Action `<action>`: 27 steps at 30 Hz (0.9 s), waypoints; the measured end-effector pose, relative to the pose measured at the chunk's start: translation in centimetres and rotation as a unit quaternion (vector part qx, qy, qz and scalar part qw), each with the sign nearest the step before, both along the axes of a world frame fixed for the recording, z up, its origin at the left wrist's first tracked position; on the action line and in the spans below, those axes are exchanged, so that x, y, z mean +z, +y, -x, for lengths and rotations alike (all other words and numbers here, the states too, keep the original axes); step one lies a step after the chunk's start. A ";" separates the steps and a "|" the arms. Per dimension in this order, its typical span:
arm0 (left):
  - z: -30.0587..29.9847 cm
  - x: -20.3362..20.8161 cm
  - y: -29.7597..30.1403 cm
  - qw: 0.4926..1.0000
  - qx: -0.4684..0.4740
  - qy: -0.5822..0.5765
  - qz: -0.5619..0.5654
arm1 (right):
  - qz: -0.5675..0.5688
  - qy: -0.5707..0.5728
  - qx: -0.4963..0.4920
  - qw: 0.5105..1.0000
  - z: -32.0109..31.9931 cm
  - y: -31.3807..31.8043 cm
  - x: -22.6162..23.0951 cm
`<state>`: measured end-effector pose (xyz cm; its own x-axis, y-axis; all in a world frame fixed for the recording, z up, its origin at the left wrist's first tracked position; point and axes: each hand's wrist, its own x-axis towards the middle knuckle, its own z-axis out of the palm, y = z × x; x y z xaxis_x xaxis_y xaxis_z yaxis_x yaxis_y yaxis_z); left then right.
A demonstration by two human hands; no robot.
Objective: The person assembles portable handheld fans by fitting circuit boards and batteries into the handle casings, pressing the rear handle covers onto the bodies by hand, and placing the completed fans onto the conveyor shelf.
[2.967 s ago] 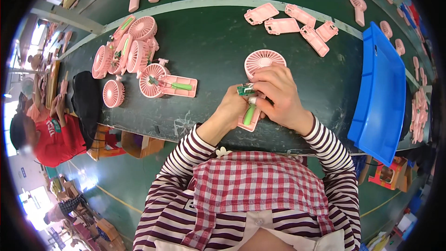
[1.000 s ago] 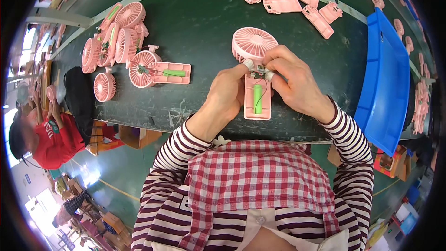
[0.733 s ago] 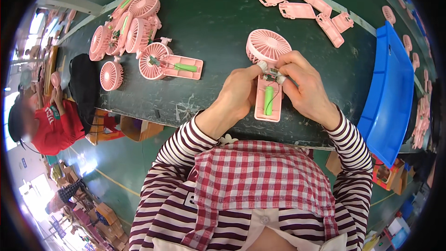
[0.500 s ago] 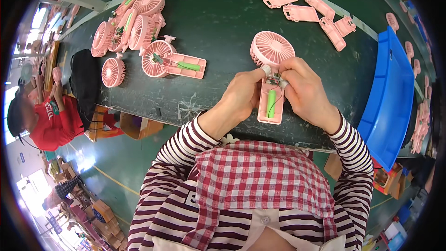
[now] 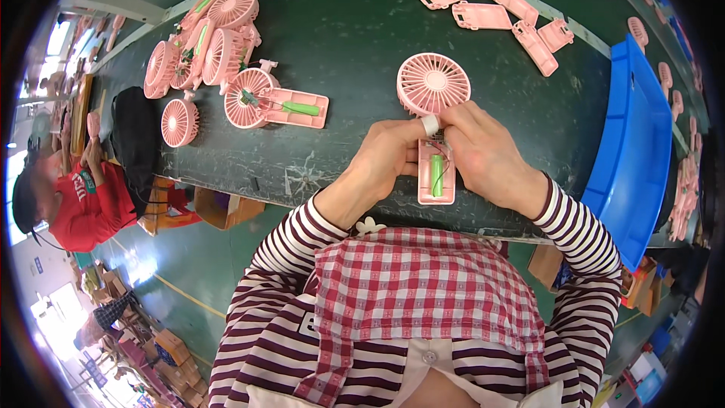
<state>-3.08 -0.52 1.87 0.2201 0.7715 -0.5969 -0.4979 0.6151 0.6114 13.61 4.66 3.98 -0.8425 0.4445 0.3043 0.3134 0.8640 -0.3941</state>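
Observation:
A pink handheld fan (image 5: 433, 79) lies before me, its round grille pointing away. Its handle shell (image 5: 425, 190) is open toward me and shows a green battery cell (image 5: 437, 174) with thin dark wires. My left hand (image 5: 377, 157) grips the fan at the neck from the left, a white cover on its thumb. From the right, my right hand (image 5: 487, 153) pinches the same neck, fingertips close to the left thumb. Between them a small circuit board (image 5: 438, 136) is mostly covered by the fingers.
Several pink fans (image 5: 223, 53) are heaped at the far left, one with an opened handle (image 5: 310, 117) nearer me. Loose pink handle shells (image 5: 481, 17) lie at the far right. A blue tray (image 5: 630, 151) stands along the right edge. A co-worker in red (image 5: 94, 196) sits at left.
Both hands have closed in around the fan's neck, covering more of the circuit board. The fan's head has turned slightly, its grille facing up more, and the handle is now straighter toward me.

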 end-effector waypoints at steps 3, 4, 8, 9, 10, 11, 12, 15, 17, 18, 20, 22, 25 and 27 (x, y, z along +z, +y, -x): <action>-0.1 -0.4 -0.3 0.999 -0.009 0.036 -0.013 | 0.003 -0.018 0.005 1.000 0.0 -0.1 0.0; -0.1 -0.5 -0.4 0.999 -0.010 0.036 -0.013 | 0.001 -0.017 0.004 1.000 0.0 -0.1 0.0; -0.2 -0.5 -0.5 0.998 -0.021 0.034 -0.038 | -0.016 -0.039 0.018 0.999 -0.3 0.0 -0.4; -0.3 -0.4 -0.5 0.998 -0.023 0.039 -0.043 | -0.016 -0.038 0.018 0.999 -0.3 0.0 -0.4; -0.3 -0.4 -0.5 0.998 -0.023 0.040 -0.044 | -0.016 -0.042 0.018 0.999 -0.2 -0.1 -0.3; -0.3 -0.4 -0.5 0.998 -0.026 0.045 -0.044 | -0.016 -0.045 0.017 0.999 -0.2 -0.1 -0.3; -0.4 -0.4 -0.5 0.997 -0.029 0.051 -0.045 | -0.016 -0.045 0.017 0.999 -0.3 -0.2 -0.3; -0.5 -0.6 -0.7 0.997 -0.025 0.050 -0.047 | -0.016 -0.046 0.012 0.999 -0.3 -0.4 -0.5; -0.5 -0.8 -0.7 0.997 -0.025 0.049 -0.048 | -0.011 -0.028 0.006 1.000 -0.3 -0.4 -0.7; -0.5 -0.8 -0.7 0.997 -0.025 0.048 -0.049 | -0.011 -0.028 0.005 1.000 -0.3 -0.5 -0.8; -0.7 -0.9 -0.8 0.998 -0.018 0.050 -0.041 | -0.027 0.009 -0.040 0.999 -0.3 -0.7 -0.9; -0.8 -1.0 -0.9 0.998 -0.012 0.052 -0.032 | -0.023 -0.008 -0.060 0.998 -0.4 -1.0 -1.2; -1.0 -1.3 -0.9 0.999 0.000 0.041 -0.015 | -0.020 -0.012 -0.091 0.996 -0.3 -1.1 -1.7; -1.1 -1.2 -0.7 0.999 0.012 0.035 0.004 | -0.022 0.000 -0.106 0.994 -0.3 -1.1 -1.7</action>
